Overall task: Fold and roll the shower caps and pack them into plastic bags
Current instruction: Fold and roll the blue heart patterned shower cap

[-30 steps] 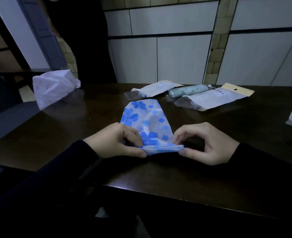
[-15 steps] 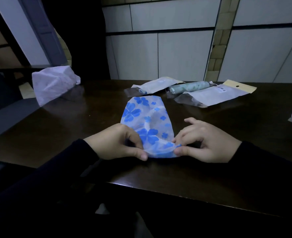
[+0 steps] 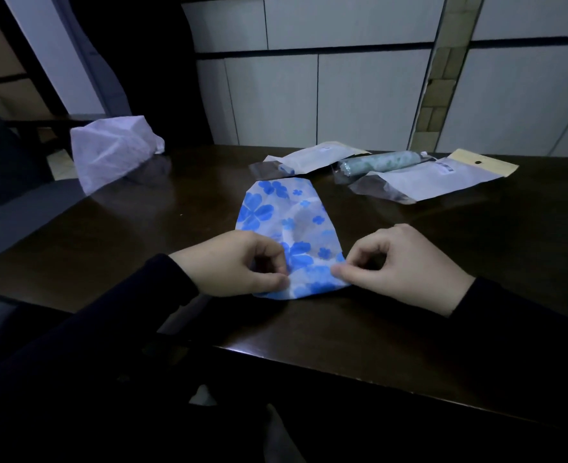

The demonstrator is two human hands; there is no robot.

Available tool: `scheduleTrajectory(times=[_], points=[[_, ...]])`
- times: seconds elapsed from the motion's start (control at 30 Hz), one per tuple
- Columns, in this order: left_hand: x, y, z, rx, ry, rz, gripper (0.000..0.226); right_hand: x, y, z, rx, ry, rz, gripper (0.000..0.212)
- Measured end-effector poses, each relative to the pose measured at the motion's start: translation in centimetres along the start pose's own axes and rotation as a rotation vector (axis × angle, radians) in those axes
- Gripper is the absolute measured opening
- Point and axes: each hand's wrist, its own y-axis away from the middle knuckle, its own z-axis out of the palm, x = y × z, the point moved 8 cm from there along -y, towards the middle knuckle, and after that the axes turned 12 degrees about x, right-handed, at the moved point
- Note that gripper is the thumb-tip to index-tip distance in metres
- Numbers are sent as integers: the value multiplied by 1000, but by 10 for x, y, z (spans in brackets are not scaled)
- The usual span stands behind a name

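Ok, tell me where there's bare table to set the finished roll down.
Bare patches: the table right of the right hand, below the bags; and the stretch between the white bundle and the cap, above the left hand. The near edge is bare too. Crowded: the far middle, with bags and a packed roll.

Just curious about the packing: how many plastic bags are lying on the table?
3: one beyond the blue-flowered cap, one holding a green roll, one flat at its right. More may lie out of view.
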Motion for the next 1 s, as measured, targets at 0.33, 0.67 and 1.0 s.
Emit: scheduleTrajectory(times=[0.33, 0.67, 1.0], points=[[16, 2, 2, 91, -73, 273, 29, -15, 1, 2, -59, 18, -274, 34], [11, 2, 3, 137, -80, 249, 42, -15, -8, 2, -99, 68, -239, 42], [-19, -13, -15, 184, -20, -26, 14, 10, -23, 16, -152, 6, 214, 17]])
